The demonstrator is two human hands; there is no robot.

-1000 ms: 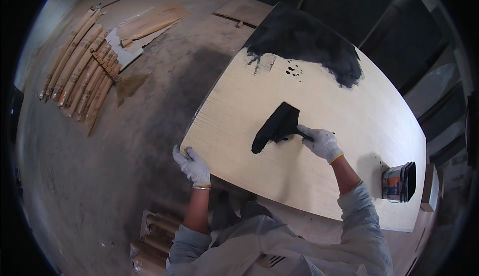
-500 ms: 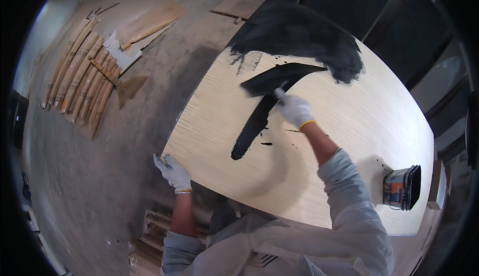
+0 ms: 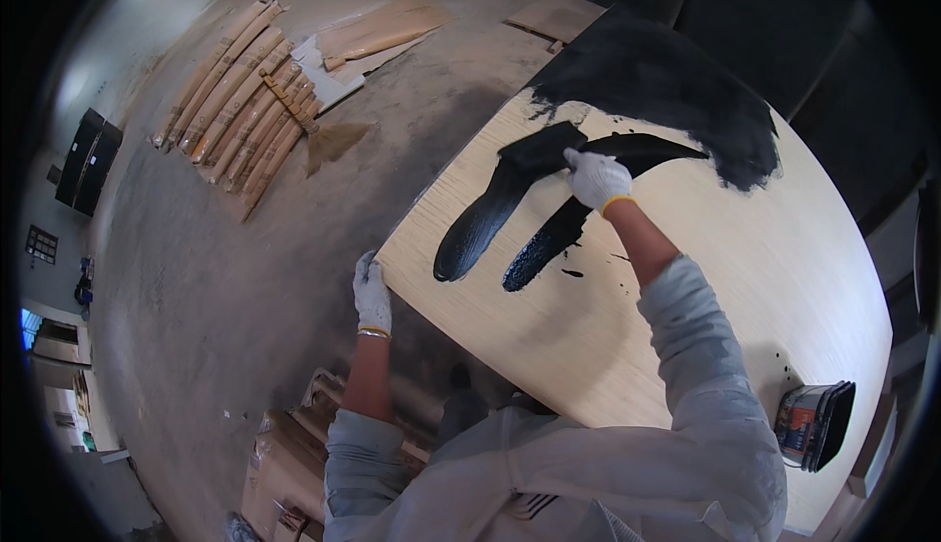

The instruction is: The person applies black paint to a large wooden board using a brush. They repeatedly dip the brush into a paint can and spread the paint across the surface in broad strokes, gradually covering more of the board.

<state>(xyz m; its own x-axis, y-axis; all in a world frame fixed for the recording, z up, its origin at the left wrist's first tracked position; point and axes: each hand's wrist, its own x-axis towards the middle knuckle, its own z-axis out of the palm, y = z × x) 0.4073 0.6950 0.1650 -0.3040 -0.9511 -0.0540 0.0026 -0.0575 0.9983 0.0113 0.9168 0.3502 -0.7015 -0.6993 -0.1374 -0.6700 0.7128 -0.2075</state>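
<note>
My right hand, in a white knitted glove, is closed around a wide paint brush coated in black. The brush rests on a large pale wood-grain board, at the upper end of a fresh wet streak of black paint. A second wet streak lies beside it, under my right wrist. My left hand, gloved too, grips the board's near left corner; some of its fingers are hidden. A dark paint bucket stands at the board's right side.
Dull black paint covers the board's far end. Long brown-wrapped bundles and cardboard lie on the concrete floor at the far left. Wrapped packages are below my left arm. Dark panels stand behind the board.
My right hand has swept the brush, leaving a new black streak left of the first. My left hand's fingers have drawn in at the corner. The view has turned left.
</note>
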